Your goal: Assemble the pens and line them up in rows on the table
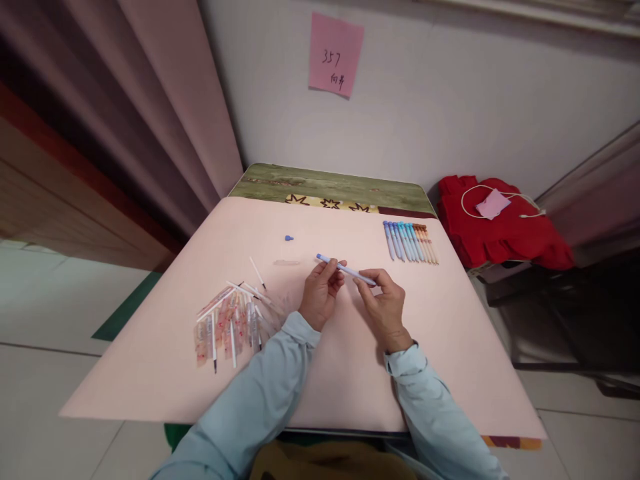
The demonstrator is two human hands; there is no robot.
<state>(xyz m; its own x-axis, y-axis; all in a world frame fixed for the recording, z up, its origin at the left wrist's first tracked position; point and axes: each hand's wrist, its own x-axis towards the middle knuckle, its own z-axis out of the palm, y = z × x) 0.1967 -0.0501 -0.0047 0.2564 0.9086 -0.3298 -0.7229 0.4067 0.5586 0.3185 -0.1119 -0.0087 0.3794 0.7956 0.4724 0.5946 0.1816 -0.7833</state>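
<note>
A light-blue pen (356, 274) is held level between both hands over the middle of the table. My left hand (323, 293) pinches it near its darker blue end, and my right hand (384, 301) grips the other end. Beyond my left hand lie a small blue cap-like piece (289, 238) and a thin clear tube-like piece (286, 263). To the left is a heap of clear plastic sleeves (227, 327) with white pen refills (233, 345) among them. A single white refill (257, 272) lies just above the heap.
A row of finished-looking pens (407, 241) in blue, turquoise and brown lies at the far right of the pink-covered table (440, 373). Right of the table, red cloth (505, 240) carries a white cable (523, 199). A wall with a pink note (335, 55) stands behind.
</note>
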